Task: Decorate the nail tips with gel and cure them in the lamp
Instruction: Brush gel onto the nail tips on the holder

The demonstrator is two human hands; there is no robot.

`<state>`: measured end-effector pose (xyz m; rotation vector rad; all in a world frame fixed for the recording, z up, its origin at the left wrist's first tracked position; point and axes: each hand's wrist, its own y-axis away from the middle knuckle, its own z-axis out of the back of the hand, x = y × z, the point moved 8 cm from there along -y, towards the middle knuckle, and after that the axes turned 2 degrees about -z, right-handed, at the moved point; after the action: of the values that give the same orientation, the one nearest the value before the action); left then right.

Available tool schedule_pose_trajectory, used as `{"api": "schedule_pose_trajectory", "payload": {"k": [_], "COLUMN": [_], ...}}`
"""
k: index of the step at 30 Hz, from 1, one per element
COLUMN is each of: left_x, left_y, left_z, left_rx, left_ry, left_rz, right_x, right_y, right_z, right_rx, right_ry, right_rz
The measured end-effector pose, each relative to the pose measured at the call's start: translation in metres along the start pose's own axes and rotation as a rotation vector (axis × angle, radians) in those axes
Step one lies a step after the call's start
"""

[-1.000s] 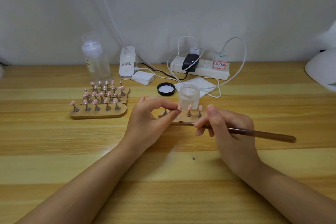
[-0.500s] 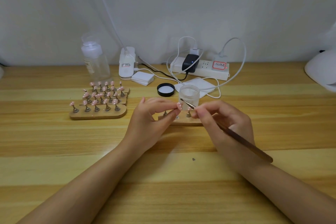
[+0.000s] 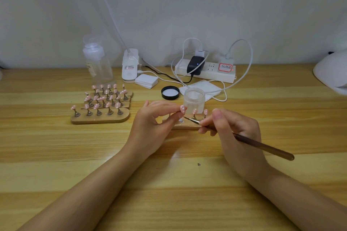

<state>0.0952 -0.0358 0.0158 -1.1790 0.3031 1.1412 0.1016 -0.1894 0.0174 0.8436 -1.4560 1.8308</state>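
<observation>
a person's two bare forearms reach over a pale wooden table (image 3: pixel 56 155), seen from above and behind the hands. the landmark here is a small open frosted jar (image 3: pixel 194 100) standing near the middle of the table. just in front of the jar, the left hand (image 3: pixel 153 127) has its thumb and forefinger curled to pinch a pink nail tip with white dots (image 3: pixel 182 109), holding it up on its stand just left of the jar. the right hand (image 3: pixel 232 135), in front of and to the right of the jar, has its fingers curled around a thin brown brush (image 3: pixel 262 146); the brush's fine point (image 3: pixel 185 117) sits just below the pinched tip, and whether it touches cannot be told. the brush handle runs away from the jar toward the lower right. a small wooden holder (image 3: pixel 187 126) lies in front of the jar, partly hidden by both hands, with two more pink tips (image 3: pixel 194 111) standing upright on it against the jar's front. left of the jar, well apart, several wooden holders (image 3: pixel 100 119) carry rows of pink tips on metal stands. just behind and left of the jar lies a black lid (image 3: pixel 170 92) with a white inside. behind the jar are folded white wipes (image 3: pixel 202 87), a white power strip (image 3: pixel 206 71) with plugs and looping white cables, and, farther left, a clear pump bottle (image 3: pixel 97 62). far right of the jar, at the table's edge, part of a white curing lamp (image 3: pixel 332 73) shows.
</observation>
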Motion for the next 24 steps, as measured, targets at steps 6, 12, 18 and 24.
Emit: {"api": "schedule_pose_trajectory", "payload": {"k": [6,12,18,24], "left_x": [-0.0006,-0.0034,0.0007,-0.0035], "left_y": [0.0001,-0.0006,-0.0011,-0.0009], "left_z": [-0.0004,-0.0008,-0.0015,-0.0016], "left_rx": [0.002,-0.001,0.010,0.009], "left_ry": [0.010,0.031,0.003,0.010], "left_rz": [0.000,-0.001,-0.012,-0.033], "right_x": [0.0036,0.0037,0.0053,0.0033], "right_y": [-0.0024,-0.0041,0.0006,-0.0026], "right_z": [0.0042,-0.0022,-0.0003,0.0041], "right_rx": [-0.051,-0.020,-0.005,-0.061], "right_ry": [0.039,0.138,0.059,0.068], "right_rz": [0.038,0.022,0.063,0.030]}}
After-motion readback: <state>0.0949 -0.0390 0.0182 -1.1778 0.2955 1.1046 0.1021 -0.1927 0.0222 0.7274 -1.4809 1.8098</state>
